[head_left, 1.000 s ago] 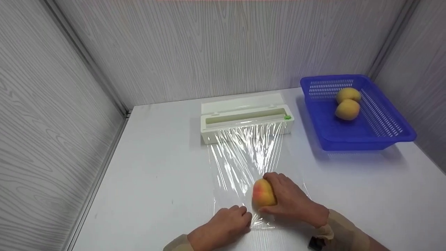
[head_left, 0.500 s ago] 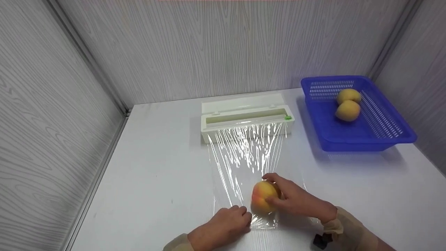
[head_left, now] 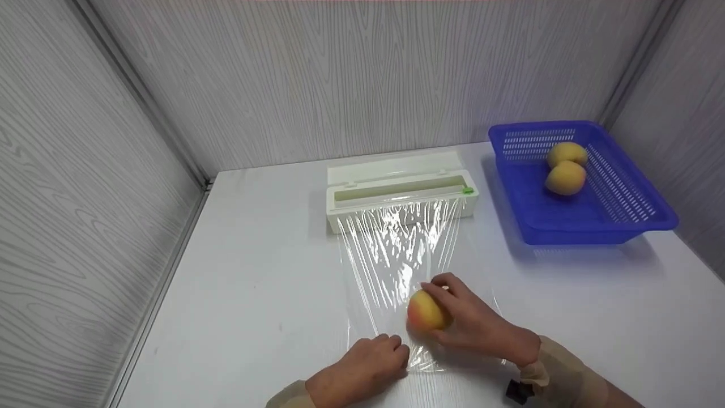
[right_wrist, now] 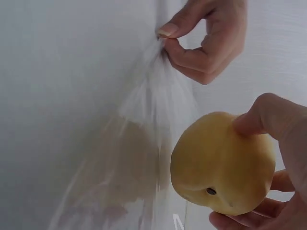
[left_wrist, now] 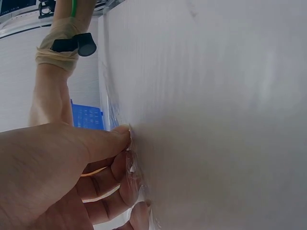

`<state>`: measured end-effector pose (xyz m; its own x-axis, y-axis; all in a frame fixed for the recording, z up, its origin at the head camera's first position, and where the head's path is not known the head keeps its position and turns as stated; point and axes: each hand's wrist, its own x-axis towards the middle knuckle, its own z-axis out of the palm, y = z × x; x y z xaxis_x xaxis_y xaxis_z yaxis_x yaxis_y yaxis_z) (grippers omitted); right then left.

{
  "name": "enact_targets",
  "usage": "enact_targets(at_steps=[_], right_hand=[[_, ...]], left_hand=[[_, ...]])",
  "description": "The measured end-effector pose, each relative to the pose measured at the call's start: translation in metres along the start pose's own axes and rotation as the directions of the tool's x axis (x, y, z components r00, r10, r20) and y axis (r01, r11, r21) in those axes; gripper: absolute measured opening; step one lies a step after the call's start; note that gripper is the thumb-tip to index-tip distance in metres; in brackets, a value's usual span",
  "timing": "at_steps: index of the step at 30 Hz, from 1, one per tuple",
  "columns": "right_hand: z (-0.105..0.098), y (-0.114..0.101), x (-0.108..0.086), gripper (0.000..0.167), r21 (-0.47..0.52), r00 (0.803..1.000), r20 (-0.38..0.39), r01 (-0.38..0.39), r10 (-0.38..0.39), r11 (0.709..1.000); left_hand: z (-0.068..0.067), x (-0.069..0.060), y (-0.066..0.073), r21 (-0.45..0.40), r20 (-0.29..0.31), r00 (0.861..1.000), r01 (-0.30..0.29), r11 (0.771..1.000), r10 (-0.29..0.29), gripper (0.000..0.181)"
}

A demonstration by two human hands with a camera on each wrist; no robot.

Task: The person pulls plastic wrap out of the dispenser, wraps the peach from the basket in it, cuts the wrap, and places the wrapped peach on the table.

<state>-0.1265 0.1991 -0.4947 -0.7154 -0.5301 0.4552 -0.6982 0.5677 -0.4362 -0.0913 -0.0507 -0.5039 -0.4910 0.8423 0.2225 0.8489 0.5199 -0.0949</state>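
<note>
A yellow peach with a red blush is gripped by my right hand, thumb on the near side and fingers on the far side. In the right wrist view the peach shows its stem hollow. My left hand pinches the near edge of a sheet of clear plastic wrap between thumb and curled fingers, as the right wrist view shows. Drawn out from a white wrap dispenser, the sheet runs towards me beneath the peach. Whether the peach touches the sheet is hard to tell.
At the back right stands a blue plastic basket with two more peaches in it. The dispenser's lid is raised behind its slot, and a green slider sits at its right end. Pale wood-grain panels enclose the table.
My right hand has turned the peach about in its grip, shifting slightly right and back, with the fingers placed differently. The left hand has stayed at the wrap's edge.
</note>
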Motion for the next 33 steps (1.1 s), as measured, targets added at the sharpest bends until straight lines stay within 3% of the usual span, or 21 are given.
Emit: enact_targets(at_steps=[3, 5, 12, 15, 21, 28, 33], right_hand=[[0.006, -0.001, -0.002, 0.073, -0.083, 0.998, -0.024, 0.064, -0.066, 0.994], [0.007, -0.001, -0.004, 0.073, -0.084, 0.996, -0.004, 0.085, -0.085, 0.993], [-0.001, 0.003, -0.008, 0.062, 0.134, 0.989, 0.116, 0.080, -0.096, 0.988], [-0.001, 0.005, -0.010, 0.063, 0.155, 0.992, 0.092, 0.075, -0.090, 0.985], [0.005, 0.006, -0.013, 0.077, 0.014, 0.994, -0.014, 0.110, -0.110, 0.994], [0.003, 0.008, -0.016, 0.067, 0.075, 0.990, 0.019, 0.137, -0.138, 0.988], [0.003, 0.007, -0.020, 0.070, 0.085, 0.995, 0.048, 0.079, -0.083, 0.993]], left_hand=[[0.000, 0.001, 0.000, -0.016, 0.018, 1.000, -0.001, 1.000, 0.002, 0.015], [0.000, 0.001, 0.000, -0.012, 0.015, 1.000, -0.004, 1.000, 0.004, 0.014], [0.002, 0.000, 0.000, 0.024, -0.054, 0.998, -0.024, 0.999, 0.025, 0.015], [0.002, 0.000, 0.000, 0.027, -0.053, 0.998, -0.025, 0.999, 0.026, 0.015], [0.001, 0.000, 0.000, -0.007, 0.007, 1.000, -0.003, 1.000, 0.003, 0.017], [0.000, 0.000, 0.000, -0.003, 0.022, 1.000, 0.012, 1.000, -0.012, 0.015], [0.000, 0.000, 0.001, 0.002, 0.012, 1.000, 0.010, 1.000, -0.010, 0.016]])
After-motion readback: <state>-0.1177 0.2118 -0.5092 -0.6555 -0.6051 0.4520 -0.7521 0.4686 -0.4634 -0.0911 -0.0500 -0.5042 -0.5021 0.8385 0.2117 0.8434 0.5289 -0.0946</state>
